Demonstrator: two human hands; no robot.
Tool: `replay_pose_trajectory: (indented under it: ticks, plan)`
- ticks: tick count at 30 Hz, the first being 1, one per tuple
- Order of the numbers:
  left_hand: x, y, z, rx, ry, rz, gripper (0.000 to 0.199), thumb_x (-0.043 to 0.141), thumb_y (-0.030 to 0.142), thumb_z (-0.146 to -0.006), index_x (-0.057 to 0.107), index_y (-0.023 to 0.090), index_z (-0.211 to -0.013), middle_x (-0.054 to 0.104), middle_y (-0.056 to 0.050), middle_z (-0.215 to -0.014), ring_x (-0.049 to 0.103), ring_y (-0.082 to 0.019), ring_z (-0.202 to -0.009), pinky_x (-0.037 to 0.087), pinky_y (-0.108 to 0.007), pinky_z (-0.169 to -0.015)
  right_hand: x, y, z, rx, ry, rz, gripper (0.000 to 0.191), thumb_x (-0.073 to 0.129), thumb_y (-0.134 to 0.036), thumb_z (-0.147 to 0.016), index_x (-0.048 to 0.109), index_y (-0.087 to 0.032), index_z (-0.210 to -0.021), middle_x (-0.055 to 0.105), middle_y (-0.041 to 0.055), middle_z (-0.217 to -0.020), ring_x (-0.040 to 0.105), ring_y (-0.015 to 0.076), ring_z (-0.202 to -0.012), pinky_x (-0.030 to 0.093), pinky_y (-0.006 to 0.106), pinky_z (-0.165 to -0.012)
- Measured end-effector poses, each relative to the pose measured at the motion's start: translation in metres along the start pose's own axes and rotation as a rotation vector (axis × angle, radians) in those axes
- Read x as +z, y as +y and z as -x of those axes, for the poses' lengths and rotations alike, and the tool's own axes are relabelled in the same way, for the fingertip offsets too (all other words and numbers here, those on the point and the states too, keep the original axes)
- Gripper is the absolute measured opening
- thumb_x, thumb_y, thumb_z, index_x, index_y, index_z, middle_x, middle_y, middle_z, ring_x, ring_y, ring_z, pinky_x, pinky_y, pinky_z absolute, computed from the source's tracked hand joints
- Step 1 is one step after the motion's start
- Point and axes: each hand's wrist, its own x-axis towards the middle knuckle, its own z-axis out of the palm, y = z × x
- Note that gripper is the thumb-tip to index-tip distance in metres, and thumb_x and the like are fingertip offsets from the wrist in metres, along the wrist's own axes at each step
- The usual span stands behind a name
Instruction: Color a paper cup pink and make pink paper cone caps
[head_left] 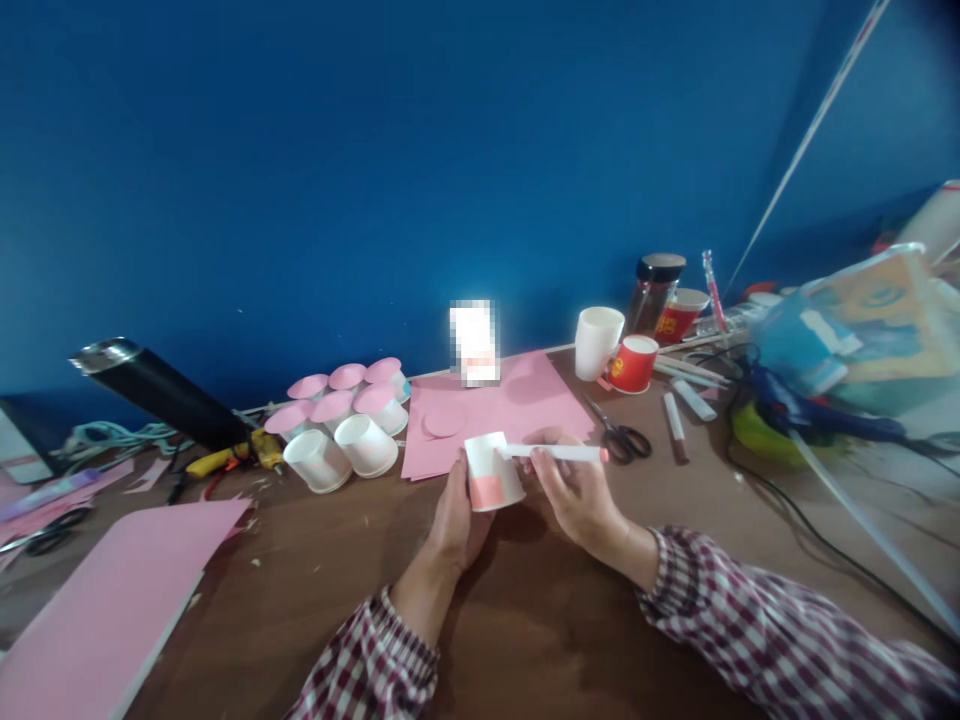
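My left hand [454,515] is closed round the left side of a white paper cup [490,458], which is upside down and partly coloured pale pink. In my right hand [577,490] is a white marker pen [562,453] with a pink end. Its tip points left and meets the cup's upper right side, though I cannot tell whether it touches. Behind the cup lie pink paper sheets [517,385] with a cut pink paper circle [445,419] on top. Left of them stand several upturned white cups [365,444], some topped with pink discs.
Scissors [626,443], a marker [675,425] and its cap [694,399] lie to the right. Beyond are a red cup [634,364], a white cup [598,343] and a blue glue gun [825,412] with a cord. A black flask [161,395] and pink paper [112,600] are left.
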Motion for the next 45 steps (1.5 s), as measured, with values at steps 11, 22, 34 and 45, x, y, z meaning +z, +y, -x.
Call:
replay_pose_trajectory:
  ticks: [11,22,34,45]
  plan:
    - [-0.003,-0.0001,-0.0005,-0.019,-0.023,0.013,0.038,0.052,0.044,-0.09,0.068,0.012,-0.104,0.072,-0.011,-0.104,0.064,-0.027,-0.105,0.047,-0.037,-0.096,-0.0023,-0.0019,-0.0026,-0.043,0.017,0.02,0.019,0.053,-0.039,-0.093,0.058,-0.02,-0.092,0.065,0.0018,-0.07,0.064,0.0153,-0.062,0.052,0.024,-0.055]
    - [0.0008,0.0025,0.0005,-0.016,0.002,-0.009,0.038,0.048,0.043,-0.092,0.068,0.012,-0.103,0.073,-0.01,-0.098,0.065,-0.026,-0.099,0.05,-0.036,-0.091,-0.0035,-0.0054,-0.0042,-0.058,-0.008,0.027,0.016,0.051,-0.034,-0.094,0.057,-0.02,-0.091,0.064,0.0014,-0.069,0.063,0.0145,-0.061,0.05,0.023,-0.054]
    - [-0.0035,0.0013,-0.0016,0.011,-0.076,-0.013,0.037,0.049,0.045,-0.091,0.068,0.014,-0.099,0.073,-0.008,-0.092,0.066,-0.022,-0.087,0.05,-0.035,-0.089,-0.0035,-0.0041,-0.0022,-0.063,-0.013,0.021,0.016,0.05,-0.031,-0.094,0.06,-0.019,-0.088,0.063,0.0006,-0.065,0.057,0.0124,-0.055,0.046,0.021,-0.048]
    - [0.0016,0.0017,0.0005,-0.001,-0.04,0.004,0.035,0.054,0.041,-0.089,0.069,0.01,-0.093,0.073,-0.009,-0.089,0.066,-0.024,-0.092,0.045,-0.037,-0.096,-0.0006,-0.0031,0.0004,-0.019,-0.02,-0.034,0.017,0.053,-0.036,-0.093,0.057,-0.02,-0.091,0.06,0.0002,-0.066,0.057,0.0128,-0.058,0.046,0.021,-0.049]
